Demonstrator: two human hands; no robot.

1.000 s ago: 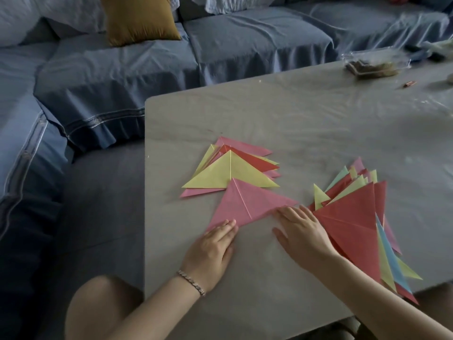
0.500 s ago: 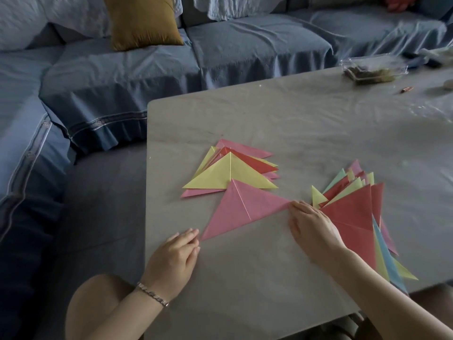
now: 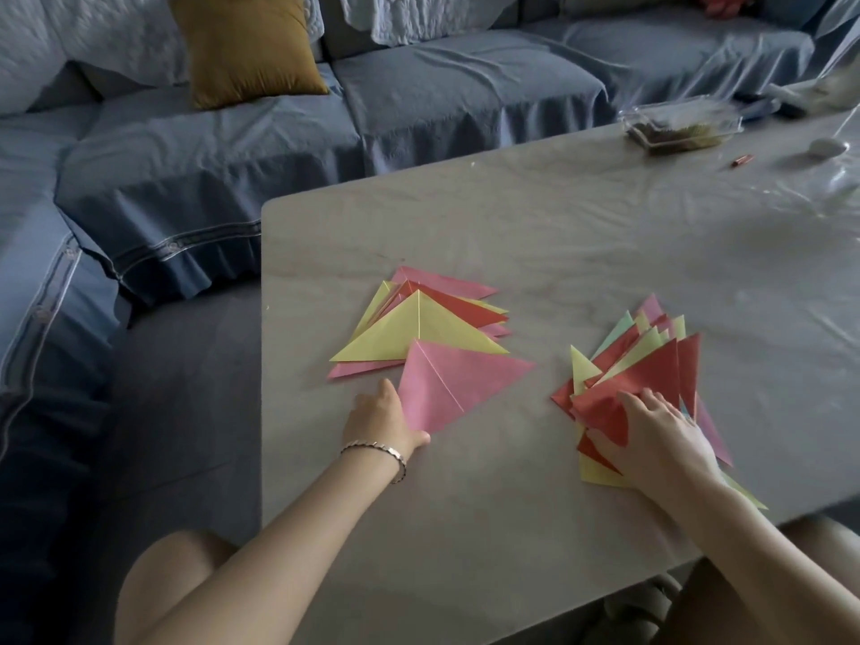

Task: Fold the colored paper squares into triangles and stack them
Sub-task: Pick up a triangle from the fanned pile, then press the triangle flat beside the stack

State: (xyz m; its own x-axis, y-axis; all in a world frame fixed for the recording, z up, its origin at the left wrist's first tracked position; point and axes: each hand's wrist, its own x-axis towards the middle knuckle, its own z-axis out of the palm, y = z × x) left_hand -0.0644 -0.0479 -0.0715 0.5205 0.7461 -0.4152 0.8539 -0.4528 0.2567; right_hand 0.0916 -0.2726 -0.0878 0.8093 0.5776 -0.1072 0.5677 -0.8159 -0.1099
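A folded pink triangle (image 3: 453,384) lies on the grey table (image 3: 581,253), its top overlapping the stack of folded triangles (image 3: 414,328), which has a yellow one uppermost. My left hand (image 3: 377,421) grips the pink triangle's lower left corner, fingers tucked under the paper and thumb along its edge. To the right lies a fanned pile of colored papers (image 3: 651,360), red on top. My right hand (image 3: 661,435) rests flat on this pile with fingers spread over the top red sheet (image 3: 647,379).
A clear plastic container (image 3: 681,125) and a small reddish object (image 3: 742,160) sit at the table's far right. A blue sofa (image 3: 419,90) with a mustard cushion (image 3: 246,44) wraps around the far and left sides. My knees show below the table's near edge.
My left hand came back to the pink triangle and took its lower left corner, turning it slightly. My right hand left the triangle's right tip and moved onto the pile at right.
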